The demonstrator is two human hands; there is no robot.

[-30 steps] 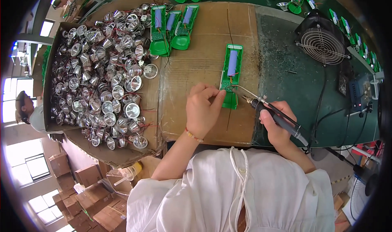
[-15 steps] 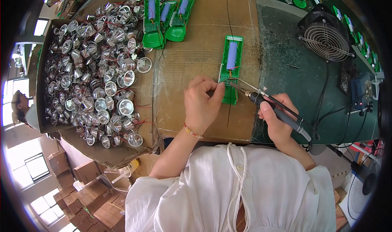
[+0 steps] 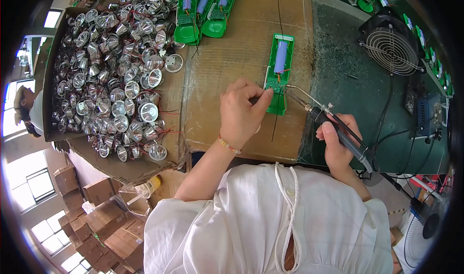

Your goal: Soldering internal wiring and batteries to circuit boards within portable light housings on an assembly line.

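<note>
A green plastic casing (image 3: 277,105) lies on the cardboard, with a purple cylindrical battery cell (image 3: 281,56) in its upper part and a small circuit board (image 3: 275,84) below. My left hand (image 3: 243,106) is at the board's left edge, thumb and fingertips pinched together. Whatever is between them is too small to make out. In my right hand (image 3: 340,141) is a soldering iron (image 3: 323,117) with a thin metal feed tube (image 3: 309,94) along it. Its tip points at the board's right side, slightly off it. Red wires run between cell and board.
A heap of silvery reflector cups (image 3: 121,76) with red wires fills the box at left. Similar green casings (image 3: 186,30) lie at the far edge. A round fan with a wire guard (image 3: 390,50) and a blue box (image 3: 427,113) with cables stand at right.
The soldering iron has drawn back to the right, its tip leaving the board. My left hand stays pinched at the board's edge. The whole view has shifted slightly.
</note>
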